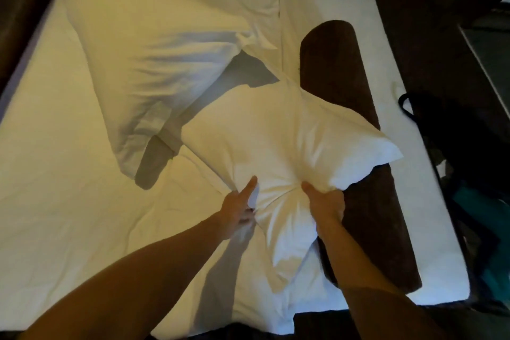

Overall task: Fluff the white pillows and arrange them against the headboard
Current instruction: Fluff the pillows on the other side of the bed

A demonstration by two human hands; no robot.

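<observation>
We held the near white pillow (pixel 278 141) above the bed (pixel 55 174), our left hand (pixel 237 210) and right hand (pixel 325 201) each bunching its lower edge in a closed grip. It looked light, soft and yielding; edges or corners seemed the best hold.

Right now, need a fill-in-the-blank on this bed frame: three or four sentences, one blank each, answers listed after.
1. Both hands, left and right, grip the near white fabric pillow, ____ in colour.
2. That pillow partly covers a long ____ brown cloth runner.
3. A second large white pillow lies to the ____ of the held one.
4. Everything rests on a bed with a ____ sheet.

Missing words: white; dark; left; white
</observation>
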